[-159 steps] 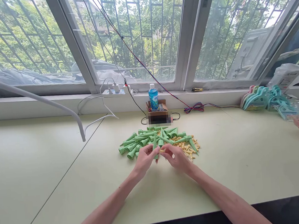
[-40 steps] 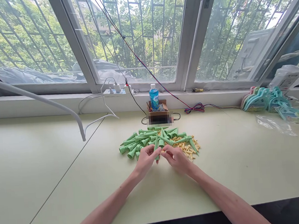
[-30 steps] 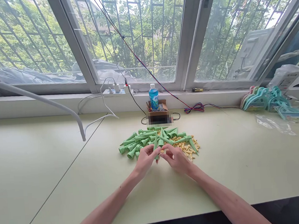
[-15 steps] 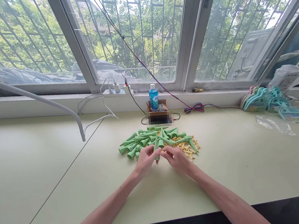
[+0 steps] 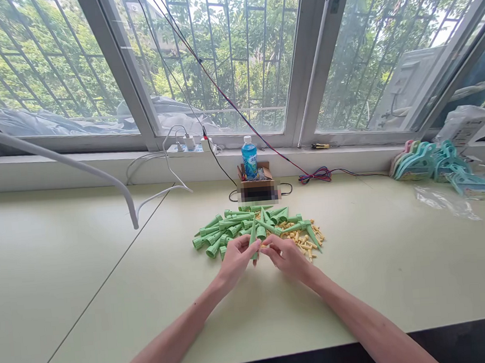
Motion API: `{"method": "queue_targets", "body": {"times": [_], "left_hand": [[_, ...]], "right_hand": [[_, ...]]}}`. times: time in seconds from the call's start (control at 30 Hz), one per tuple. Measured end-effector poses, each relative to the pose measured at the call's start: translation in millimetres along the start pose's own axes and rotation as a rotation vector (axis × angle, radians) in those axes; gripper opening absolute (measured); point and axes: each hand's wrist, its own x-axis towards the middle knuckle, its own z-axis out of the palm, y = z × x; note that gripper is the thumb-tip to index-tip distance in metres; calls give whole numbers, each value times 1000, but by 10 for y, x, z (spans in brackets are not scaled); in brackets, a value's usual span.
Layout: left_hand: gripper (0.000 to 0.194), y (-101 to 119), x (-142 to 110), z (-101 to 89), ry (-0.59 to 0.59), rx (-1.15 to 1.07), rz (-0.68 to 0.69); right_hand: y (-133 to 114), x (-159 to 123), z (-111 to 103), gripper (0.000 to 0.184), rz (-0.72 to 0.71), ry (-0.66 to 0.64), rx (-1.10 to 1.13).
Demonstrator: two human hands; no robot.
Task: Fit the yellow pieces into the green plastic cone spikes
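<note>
Upright in my left hand (image 5: pixel 234 259), between thumb and fingers, is a green plastic watering spike (image 5: pixel 253 232) with its tip pointing up. My right hand (image 5: pixel 287 255) is closed in a pinch against the side of that spike. A bit of yellow shows at its fingertips, seemingly one of the small yellow plastic valves, mostly covered by the fingers. Just beyond my hands lies a heap of green spikes (image 5: pixel 233 225) with ribbed caps. Several loose yellow valves (image 5: pixel 304 238) are scattered on the right of the heap, partly under the spikes.
Behind the heap stand a small cardboard box (image 5: pixel 269 171) and a blue bottle (image 5: pixel 250 159). A coiled cable (image 5: pixel 318 174) lies near the sill. Teal hangers (image 5: pixel 421 159) and a clear plastic bag (image 5: pixel 448 201) are at the right. A white curved tube (image 5: pixel 77 165) hangs over the left side.
</note>
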Motion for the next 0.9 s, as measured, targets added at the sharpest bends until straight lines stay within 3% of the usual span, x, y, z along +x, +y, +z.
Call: {"method": "queue_targets", "body": {"times": [0.3, 0.9], "left_hand": [[30, 12, -3, -9, 5, 18, -14], [27, -31, 10, -37, 17, 45, 12]], "right_hand": [[-28, 9, -3, 28, 1, 4, -14], [23, -8, 25, 12, -4, 17, 2]]}}
